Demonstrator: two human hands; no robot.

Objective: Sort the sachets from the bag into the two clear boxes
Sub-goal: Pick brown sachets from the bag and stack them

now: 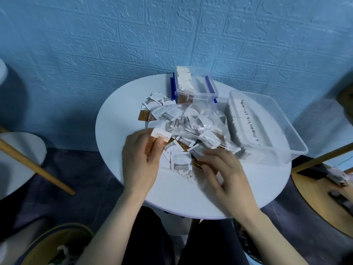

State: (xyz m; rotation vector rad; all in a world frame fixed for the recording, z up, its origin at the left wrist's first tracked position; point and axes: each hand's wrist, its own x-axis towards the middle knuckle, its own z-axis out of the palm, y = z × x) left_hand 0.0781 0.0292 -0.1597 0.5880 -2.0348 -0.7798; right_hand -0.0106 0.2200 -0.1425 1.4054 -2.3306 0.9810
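Note:
A clear plastic bag full of white and brown sachets lies in the middle of the round white table. My left hand holds a stack of sachets at the bag's left edge. My right hand reaches into the loose sachets at the bag's near side, fingers curled and blurred. A small clear box with blue clips stands at the back with sachets upright inside. A larger clear box sits to the right with a row of sachets along its left side.
More loose sachets lie left of the small box. A second white table with a wooden leg stands at the left. A wooden chair is at the right. A blue embossed wall rises behind.

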